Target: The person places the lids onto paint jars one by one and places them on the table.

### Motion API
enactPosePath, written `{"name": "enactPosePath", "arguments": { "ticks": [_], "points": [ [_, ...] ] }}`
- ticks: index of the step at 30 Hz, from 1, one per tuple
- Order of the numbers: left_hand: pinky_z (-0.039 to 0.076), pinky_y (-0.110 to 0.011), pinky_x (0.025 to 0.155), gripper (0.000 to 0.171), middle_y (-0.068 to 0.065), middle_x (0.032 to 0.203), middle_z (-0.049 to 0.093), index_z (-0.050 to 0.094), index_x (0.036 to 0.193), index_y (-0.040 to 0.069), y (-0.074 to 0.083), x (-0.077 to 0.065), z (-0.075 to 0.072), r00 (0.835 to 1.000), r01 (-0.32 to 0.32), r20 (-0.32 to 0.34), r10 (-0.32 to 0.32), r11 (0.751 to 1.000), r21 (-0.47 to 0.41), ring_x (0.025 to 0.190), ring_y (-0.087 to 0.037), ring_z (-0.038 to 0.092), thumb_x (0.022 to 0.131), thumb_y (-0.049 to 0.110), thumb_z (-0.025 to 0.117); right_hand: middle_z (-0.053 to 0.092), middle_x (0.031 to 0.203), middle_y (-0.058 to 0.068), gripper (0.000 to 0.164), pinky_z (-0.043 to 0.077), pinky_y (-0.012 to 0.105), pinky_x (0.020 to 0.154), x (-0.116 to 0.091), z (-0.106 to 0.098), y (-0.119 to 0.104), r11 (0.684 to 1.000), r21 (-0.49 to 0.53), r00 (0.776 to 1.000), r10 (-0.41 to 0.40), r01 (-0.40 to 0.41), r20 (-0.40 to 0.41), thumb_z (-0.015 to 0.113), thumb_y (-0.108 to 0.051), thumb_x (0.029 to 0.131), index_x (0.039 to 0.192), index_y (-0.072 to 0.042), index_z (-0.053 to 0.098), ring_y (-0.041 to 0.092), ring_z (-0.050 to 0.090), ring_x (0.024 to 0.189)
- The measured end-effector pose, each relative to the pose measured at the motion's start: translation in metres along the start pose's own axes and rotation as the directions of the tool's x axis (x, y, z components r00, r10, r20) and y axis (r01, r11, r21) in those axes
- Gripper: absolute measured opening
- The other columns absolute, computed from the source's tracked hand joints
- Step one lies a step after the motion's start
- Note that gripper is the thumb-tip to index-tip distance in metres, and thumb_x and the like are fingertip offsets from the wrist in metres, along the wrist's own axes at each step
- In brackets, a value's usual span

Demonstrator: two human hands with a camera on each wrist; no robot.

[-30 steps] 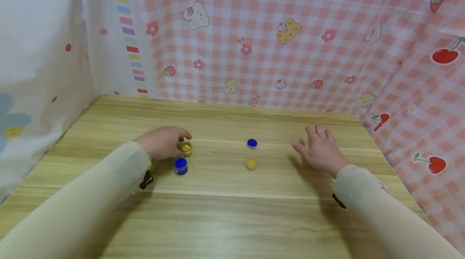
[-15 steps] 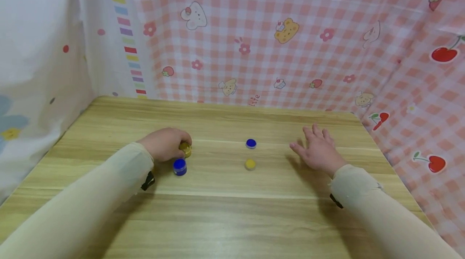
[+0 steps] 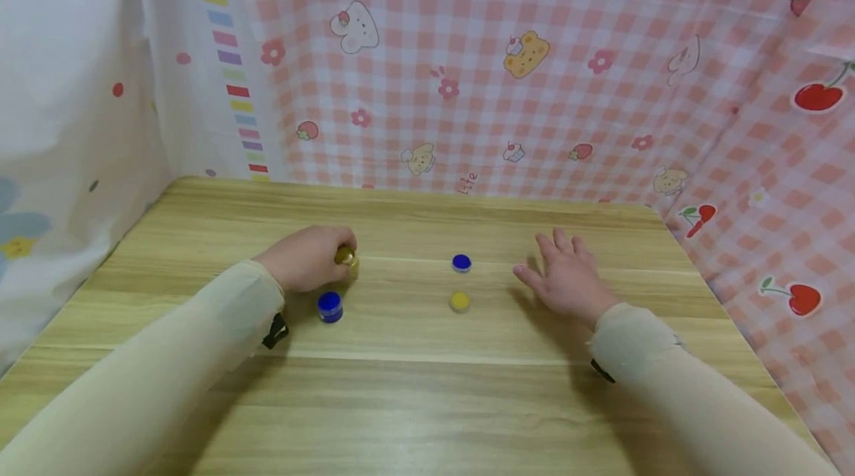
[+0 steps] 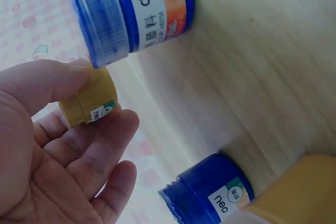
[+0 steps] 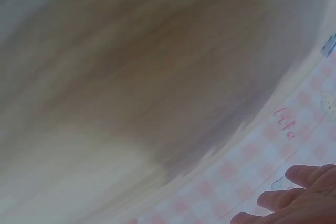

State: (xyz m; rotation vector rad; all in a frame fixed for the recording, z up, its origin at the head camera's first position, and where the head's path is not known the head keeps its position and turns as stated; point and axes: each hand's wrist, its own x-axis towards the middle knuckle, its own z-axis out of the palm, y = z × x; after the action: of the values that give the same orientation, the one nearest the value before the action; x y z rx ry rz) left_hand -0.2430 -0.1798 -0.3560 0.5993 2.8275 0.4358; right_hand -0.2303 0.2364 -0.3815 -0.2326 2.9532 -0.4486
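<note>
My left hand (image 3: pixel 309 259) pinches a gold paint jar (image 3: pixel 347 259) at the left of the table. In the left wrist view the thumb lies on one side of this small jar (image 4: pixel 90 98) and fingers on the other. A capped blue paint jar (image 3: pixel 330 307) stands just in front of that hand. Another blue jar (image 4: pixel 210 195), its threaded neck bare, and part of a yellow jar (image 4: pixel 299 195) appear low in the left wrist view; the hand and sleeve hide them from the head camera. My right hand (image 3: pixel 566 277) hovers over the table with fingers spread, holding nothing.
Between the hands lie two small round lids, a blue one (image 3: pixel 461 263) and, nearer me, a yellow one (image 3: pixel 459 302). The wood-grain table (image 3: pixel 427 409) ends at a pink checked curtain (image 3: pixel 401 90) behind, with cloth on both sides too.
My left hand has closed on the gold jar and moved it slightly up and to the right. The right hand has drifted a little to the left, still spread.
</note>
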Motion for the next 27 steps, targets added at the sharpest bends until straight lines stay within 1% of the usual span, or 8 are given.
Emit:
{"name": "enactPosePath", "arguments": {
  "ticks": [4,9,15,19,23,27],
  "points": [
    [0.054,-0.047,0.095,0.027,-0.003,0.107,0.072,0.066,0.121,0.011,0.000,0.000,0.000,0.999,-0.015,-0.029,0.015,1.000,-0.003,0.095,-0.021,0.065,0.099,0.024,0.071,0.003,0.172,0.032,0.086,0.000,0.073,0.124,0.000,0.003,-0.011,1.000,0.005,1.000,0.000,0.000,0.009,0.047,-0.058,0.107,0.167,-0.003,0.019,0.062,-0.004,0.156],
    [0.054,-0.047,0.097,0.031,-0.005,0.109,0.072,0.065,0.123,0.009,0.002,0.001,0.001,0.999,-0.021,-0.045,0.021,1.000,-0.006,0.097,-0.022,0.066,0.098,0.026,0.072,0.001,0.173,0.030,0.086,0.001,0.076,0.123,-0.001,0.005,-0.019,1.000,-0.014,1.000,-0.008,0.008,0.016,0.047,-0.059,0.107,0.167,-0.005,0.019,0.062,-0.006,0.156],
    [0.054,-0.041,0.086,0.028,-0.002,0.102,0.070,0.066,0.120,0.012,0.010,0.000,0.002,0.999,-0.026,-0.041,0.024,0.999,-0.044,0.088,-0.020,0.062,0.098,0.027,0.072,0.002,0.173,0.030,0.085,0.002,0.077,0.122,-0.002,0.010,-0.029,0.998,-0.043,0.999,-0.049,0.050,0.022,0.048,-0.057,0.107,0.167,-0.004,0.021,0.062,-0.004,0.156],
    [0.053,-0.036,0.079,0.022,-0.002,0.099,0.068,0.066,0.116,0.013,0.018,-0.001,0.002,0.999,-0.041,-0.037,0.038,0.996,-0.077,0.083,-0.018,0.061,0.098,0.025,0.071,0.003,0.173,0.029,0.081,0.002,0.076,0.123,-0.004,0.013,-0.038,0.996,-0.030,0.996,-0.087,0.088,0.030,0.051,-0.056,0.107,0.167,-0.009,0.025,0.060,-0.002,0.157],
    [0.049,-0.033,0.073,0.019,-0.001,0.093,0.066,0.066,0.112,0.013,0.024,0.000,0.004,0.996,-0.076,-0.050,0.072,0.993,-0.095,0.079,-0.017,0.059,0.097,0.023,0.071,0.009,0.173,0.027,0.074,0.006,0.074,0.124,-0.005,0.017,-0.046,0.990,-0.044,0.991,-0.131,0.133,0.039,0.052,-0.053,0.107,0.166,-0.015,0.031,0.058,0.004,0.158],
    [0.049,-0.032,0.072,0.018,0.000,0.091,0.065,0.067,0.110,0.012,0.027,0.000,0.007,0.993,-0.106,-0.063,0.101,0.990,-0.092,0.078,-0.016,0.058,0.096,0.022,0.071,0.021,0.172,0.025,0.070,0.013,0.069,0.127,-0.007,0.020,-0.057,0.981,-0.070,0.982,-0.180,0.184,0.062,0.056,-0.051,0.106,0.164,-0.017,0.037,0.055,0.016,0.158]
  ]
}}
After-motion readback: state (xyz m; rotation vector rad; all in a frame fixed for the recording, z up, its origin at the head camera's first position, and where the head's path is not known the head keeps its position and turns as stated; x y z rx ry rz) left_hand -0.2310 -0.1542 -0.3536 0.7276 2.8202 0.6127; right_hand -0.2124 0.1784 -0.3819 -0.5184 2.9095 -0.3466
